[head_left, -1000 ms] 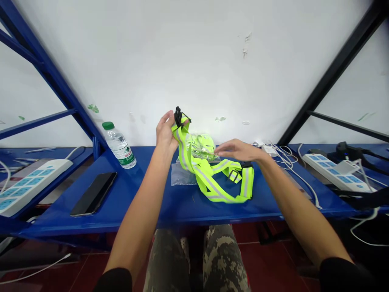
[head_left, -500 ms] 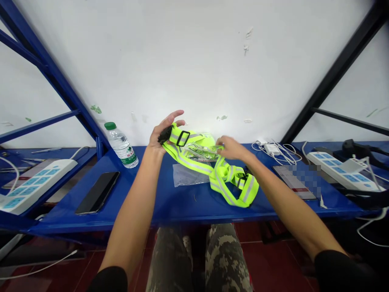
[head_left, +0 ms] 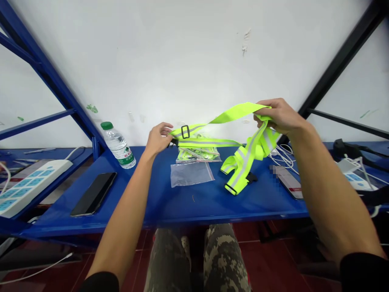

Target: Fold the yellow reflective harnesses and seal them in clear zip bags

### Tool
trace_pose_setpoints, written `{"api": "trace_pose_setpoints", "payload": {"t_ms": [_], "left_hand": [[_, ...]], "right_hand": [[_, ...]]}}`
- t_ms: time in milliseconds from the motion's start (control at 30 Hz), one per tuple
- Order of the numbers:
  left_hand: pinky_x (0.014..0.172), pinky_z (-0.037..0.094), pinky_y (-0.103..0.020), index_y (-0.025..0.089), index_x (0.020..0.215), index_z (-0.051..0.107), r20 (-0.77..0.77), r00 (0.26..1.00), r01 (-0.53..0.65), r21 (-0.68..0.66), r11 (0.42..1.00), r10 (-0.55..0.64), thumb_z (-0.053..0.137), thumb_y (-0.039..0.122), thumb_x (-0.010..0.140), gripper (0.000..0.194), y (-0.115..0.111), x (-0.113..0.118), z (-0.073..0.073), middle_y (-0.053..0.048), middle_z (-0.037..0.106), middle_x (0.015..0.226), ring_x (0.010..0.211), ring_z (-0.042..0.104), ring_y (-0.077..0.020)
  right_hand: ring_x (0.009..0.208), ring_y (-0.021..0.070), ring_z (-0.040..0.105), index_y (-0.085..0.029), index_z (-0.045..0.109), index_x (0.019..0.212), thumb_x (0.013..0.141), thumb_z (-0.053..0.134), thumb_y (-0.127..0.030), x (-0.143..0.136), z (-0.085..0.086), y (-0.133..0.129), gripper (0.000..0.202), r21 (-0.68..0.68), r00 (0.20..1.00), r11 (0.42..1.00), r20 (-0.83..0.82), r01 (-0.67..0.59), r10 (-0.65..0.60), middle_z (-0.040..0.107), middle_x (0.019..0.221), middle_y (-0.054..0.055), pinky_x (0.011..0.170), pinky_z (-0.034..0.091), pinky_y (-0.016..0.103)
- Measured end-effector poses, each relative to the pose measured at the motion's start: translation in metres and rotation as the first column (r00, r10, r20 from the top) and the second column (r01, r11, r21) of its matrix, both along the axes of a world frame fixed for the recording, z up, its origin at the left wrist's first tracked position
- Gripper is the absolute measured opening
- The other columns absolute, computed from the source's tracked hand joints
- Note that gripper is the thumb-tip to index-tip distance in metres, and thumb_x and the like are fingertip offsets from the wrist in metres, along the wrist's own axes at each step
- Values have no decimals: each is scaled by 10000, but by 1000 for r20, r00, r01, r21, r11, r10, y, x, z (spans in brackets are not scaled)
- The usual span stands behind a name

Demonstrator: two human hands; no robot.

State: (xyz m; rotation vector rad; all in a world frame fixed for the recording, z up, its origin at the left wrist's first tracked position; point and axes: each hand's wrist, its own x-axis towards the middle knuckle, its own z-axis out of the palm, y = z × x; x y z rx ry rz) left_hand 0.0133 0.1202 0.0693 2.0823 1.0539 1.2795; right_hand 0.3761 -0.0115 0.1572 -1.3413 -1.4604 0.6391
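A neon yellow-green reflective strap harness (head_left: 249, 156) with grey stripes and black buckles stretches between my two hands. My left hand (head_left: 159, 138) is closed on its buckle end, near a black slider. The fingers of my right hand (head_left: 278, 115) grip the bunched straps on the right, raised above the table; a loop with a black buckle dangles below them. Beneath the stretched straps lies a clear packet (head_left: 199, 154) with yellow-green pieces inside. In front of it, a flat transparent zip bag (head_left: 191, 174) rests on the blue table (head_left: 182, 207).
At the left stand a green-capped water bottle (head_left: 118, 145) and a dark phone (head_left: 94, 194). A white power strip (head_left: 35, 184) lies farther left. On the right are another phone (head_left: 288, 182), white cables (head_left: 287, 157) and a second power strip (head_left: 358, 180). A white wall rises behind.
My right hand has moved right and up, drawing the straps out between my hands. The straps have come off the packet and zip bag, which show more now. My left fingers have closed.
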Motion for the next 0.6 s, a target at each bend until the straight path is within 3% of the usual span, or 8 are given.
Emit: {"api": "trace_pose_setpoints", "payload": {"t_ms": [67,167,233,300,333,400,500,600], "left_hand": [[645,520,-281,157,947,649,105,994,-27,-86,996,36,583,191,693,265,2,2,-9,-49,646,806,677,645,-149],[584,523,-280,169,927,627,150,988,-9,-173,985,35,637,277,743,213,-18,25,-11,-43,647,801,594,640,-136],[550,521,-284,169,877,608,118,984,158,-264,952,-130,646,440,796,286,-46,53,-5,-54,661,749,549,627,-139],[595,544,-294,157,892,620,50,883,444,-406,799,-466,609,562,818,412,-76,84,1,-99,696,783,623,662,-163],[635,553,-298,162,947,624,37,847,499,-402,768,-531,645,571,789,440,-88,99,3,-109,712,851,687,679,-177],[780,556,-317,178,1113,608,38,851,516,-250,819,-524,731,514,733,521,-101,121,4,-118,700,1074,907,683,-210],[857,541,-354,153,1130,626,92,846,531,-221,818,-525,749,417,736,490,-91,131,0,-127,682,1146,1020,660,-242],[820,545,-367,144,1078,648,230,836,548,-292,784,-499,744,364,741,413,-64,116,0,-118,709,1037,936,679,-229]], "right_hand": [[405,55,467,-93,631,737,804,581,-149,4,6,-6,101,-87,1000,996,7,9,-9,567,537,18,407,223,207],[424,127,540,-85,616,738,837,574,-179,-7,7,-1,143,-212,988,972,-94,98,-120,591,531,66,419,370,251],[487,187,599,-108,610,771,852,603,-258,-26,4,8,171,-242,973,967,-191,79,-127,590,538,67,466,472,317],[555,208,634,-144,602,797,870,601,-333,-48,-1,16,202,-207,960,978,-274,-8,-51,595,569,55,518,527,347],[587,210,645,-159,599,813,880,588,-360,-58,-3,19,212,-183,953,982,-303,-56,-3,599,586,49,541,544,352],[609,197,646,-176,595,839,890,573,-396,-70,-6,22,227,-133,944,985,-324,-109,61,597,592,33,552,555,340],[485,142,566,-172,596,803,885,577,-404,-69,-6,19,246,-79,960,996,-278,-39,16,540,521,-3,437,488,260],[317,61,356,-161,600,672,863,597,-353,-50,-7,9,272,-100,989,993,-130,59,-72,459,433,-33,292,268,187]]}}
